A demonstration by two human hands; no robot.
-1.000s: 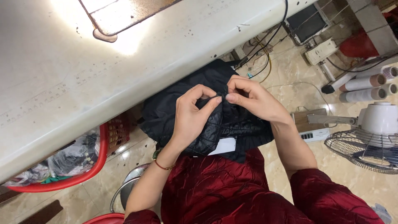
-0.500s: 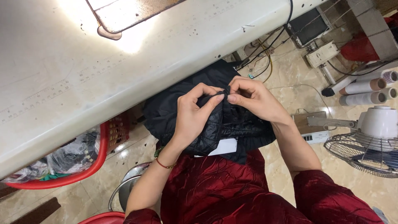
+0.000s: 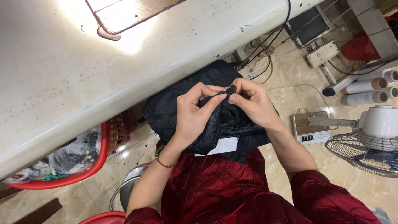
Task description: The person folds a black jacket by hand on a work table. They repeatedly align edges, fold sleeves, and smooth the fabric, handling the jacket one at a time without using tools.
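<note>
A black padded garment [image 3: 182, 103] lies bunched on my lap, just below the edge of the white sewing table [image 3: 62, 83]. My left hand [image 3: 195, 114] pinches a small fold of the black fabric between thumb and fingertips. My right hand [image 3: 253, 101] pinches the same fold from the other side, so the fingertips of both hands meet. A white label or paper piece [image 3: 224, 146] shows under the garment. A red and green bracelet sits on my left wrist.
A red basket [image 3: 89, 168] of dark scraps stands under the table at left. A floor fan [image 3: 369, 143], a small grey box [image 3: 309, 128], several thread cones [image 3: 367, 91] and cables [image 3: 265, 54] occupy the tiled floor at right. A metal stool [image 3: 126, 193] is below me.
Both hands stay pinched on the same fold of black fabric; the fingers have shifted only slightly, and the view has moved a little.
</note>
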